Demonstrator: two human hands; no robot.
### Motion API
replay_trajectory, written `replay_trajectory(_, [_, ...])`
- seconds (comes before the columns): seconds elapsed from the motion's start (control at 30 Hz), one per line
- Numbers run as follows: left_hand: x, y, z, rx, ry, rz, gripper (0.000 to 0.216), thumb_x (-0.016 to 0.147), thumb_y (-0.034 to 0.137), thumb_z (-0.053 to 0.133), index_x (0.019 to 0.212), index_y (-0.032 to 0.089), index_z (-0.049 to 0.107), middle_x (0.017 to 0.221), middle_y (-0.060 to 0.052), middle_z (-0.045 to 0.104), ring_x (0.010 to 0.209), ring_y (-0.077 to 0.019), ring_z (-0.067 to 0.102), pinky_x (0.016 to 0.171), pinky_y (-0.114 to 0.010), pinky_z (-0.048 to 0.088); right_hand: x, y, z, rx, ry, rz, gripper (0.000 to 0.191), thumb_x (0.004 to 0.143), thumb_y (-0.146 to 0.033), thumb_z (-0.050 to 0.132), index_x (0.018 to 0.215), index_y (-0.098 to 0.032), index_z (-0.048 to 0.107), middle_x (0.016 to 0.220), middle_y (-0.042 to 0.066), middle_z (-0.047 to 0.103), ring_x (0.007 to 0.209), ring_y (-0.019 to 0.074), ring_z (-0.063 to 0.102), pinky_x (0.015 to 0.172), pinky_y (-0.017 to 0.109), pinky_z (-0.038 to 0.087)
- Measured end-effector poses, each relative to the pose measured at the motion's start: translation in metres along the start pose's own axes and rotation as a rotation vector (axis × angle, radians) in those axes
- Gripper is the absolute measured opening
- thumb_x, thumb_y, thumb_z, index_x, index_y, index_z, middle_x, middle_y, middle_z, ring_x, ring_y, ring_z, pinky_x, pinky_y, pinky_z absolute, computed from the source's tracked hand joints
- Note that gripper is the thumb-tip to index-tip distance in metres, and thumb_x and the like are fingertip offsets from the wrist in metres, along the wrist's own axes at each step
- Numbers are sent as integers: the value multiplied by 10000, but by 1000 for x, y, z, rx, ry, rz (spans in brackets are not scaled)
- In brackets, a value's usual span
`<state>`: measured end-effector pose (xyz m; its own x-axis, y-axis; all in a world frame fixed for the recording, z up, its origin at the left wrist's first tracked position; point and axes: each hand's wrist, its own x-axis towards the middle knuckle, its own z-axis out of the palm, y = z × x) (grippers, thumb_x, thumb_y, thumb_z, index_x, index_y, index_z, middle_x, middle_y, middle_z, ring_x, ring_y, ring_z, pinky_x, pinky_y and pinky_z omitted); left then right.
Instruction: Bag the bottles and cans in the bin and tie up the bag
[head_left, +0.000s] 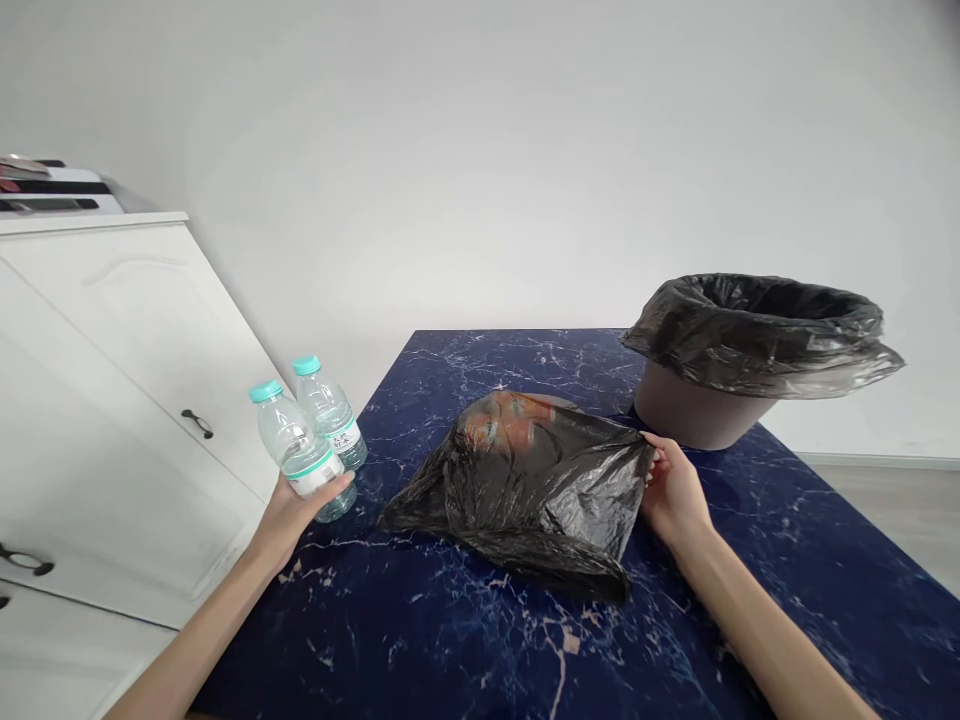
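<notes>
My left hand [304,510] is wrapped around a clear plastic bottle [289,430] with a turquoise cap and a white-and-green label. A second, similar bottle [330,405] stands right behind it on the table's left side. On the right, my right hand [675,490] pinches the edge of a black plastic bag [532,490] and pulls that corner taut. The bag lies in the middle of the table, its mouth toward me. Something with orange and red colouring shows through the thin film; its kind I cannot make out.
A brownish bin [697,405] lined with a black bag [757,345] stands at the table's back right. The table [480,650] has a dark blue marbled top. A white cabinet [135,350] with dark handles rises at the left, and a plain wall is behind.
</notes>
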<state>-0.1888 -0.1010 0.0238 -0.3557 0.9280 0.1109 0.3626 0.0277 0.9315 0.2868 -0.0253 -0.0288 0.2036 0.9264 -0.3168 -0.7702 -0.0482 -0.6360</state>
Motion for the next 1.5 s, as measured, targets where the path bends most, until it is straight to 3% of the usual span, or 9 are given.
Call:
replay_trajectory(0.43, [2, 6, 19, 120, -64, 18, 763, 778, 621, 890, 1397, 247, 646, 1419, -124, 733, 1374, -413, 643, 1203, -593, 484, 0, -3, 2, 29, -4, 21, 432, 661, -234, 822, 637, -235, 391, 501, -108, 406, 410, 55, 349, 402, 210, 321])
replay_trajectory(0.63, [-4, 7, 22, 88, -23, 44, 842, 784, 578, 899, 1476, 257, 543, 1513, -147, 655, 1432, -414, 591, 1227, -624, 444, -2, -5, 5, 45, 4, 29, 422, 640, -226, 819, 642, -236, 397, 490, -115, 413, 392, 48, 344, 385, 202, 305])
replay_trajectory(0.77, [-20, 9, 18, 128, 269, 140, 1002, 819, 504, 888, 1603, 285, 305, 1722, -183, 356, 1597, -398, 373, 1288, -627, 353, -4, -7, 6, 55, 12, 35, 427, 646, -228, 818, 636, -238, 391, 481, -112, 414, 391, 54, 345, 384, 208, 307])
replay_trajectory(0.93, [-64, 35, 28, 334, 727, 836, 592, 885, 323, 791, 1382, 210, 490, 1484, -181, 503, 1446, -398, 497, 1220, -643, 398, -6, -7, 7, 60, 8, 39, 419, 655, -226, 819, 622, -235, 402, 478, -104, 423, 396, 61, 346, 389, 220, 312])
replay_trajectory(1.0, [-84, 50, 43, 419, 570, 906, 365, 918, 205, 738, 1240, 222, 568, 1279, -122, 597, 1264, -337, 615, 1106, -546, 502, -7, -7, 7, 58, 2, 41, 418, 648, -231, 820, 608, -233, 404, 469, -103, 411, 393, 61, 341, 390, 223, 312])
replay_trajectory(1.07, [-98, 60, 61, 527, 139, 916, 192, 995, 126, 613, 1144, 246, 629, 1103, -67, 662, 1093, -259, 674, 971, -423, 561, -8, -7, 7, 56, -10, 44, 426, 640, -236, 824, 597, -234, 400, 463, -102, 399, 390, 62, 336, 389, 226, 312])
replay_trajectory(1.17, [-99, 61, 82, 754, -279, 912, 276, 1060, 146, 523, 1264, 272, 662, 1169, -51, 734, 1227, -262, 637, 1044, -422, 530, -8, -7, 7, 53, -34, 48, 447, 635, -245, 836, 591, -236, 391, 464, -101, 394, 389, 62, 332, 391, 225, 318])
replay_trajectory(1.3, [-69, 44, 93, 920, -246, 815, 347, 1082, 207, 442, 1350, 214, 663, 1373, -117, 708, 1390, -355, 542, 1131, -561, 470, -6, -7, 7, 53, -64, 55, 440, 632, -259, 843, 597, -233, 405, 471, -102, 399, 391, 58, 331, 391, 216, 312])
replay_trajectory(1.5, [-34, 45, 119, 890, -264, 599, 230, 880, 287, 695, 1101, 224, 687, 1160, -119, 744, 1172, -375, 644, 993, -527, 521, -2, -5, 5, 48, -90, 57, 419, 627, -270, 852, 608, -222, 436, 475, -104, 411, 394, 48, 337, 393, 201, 308])
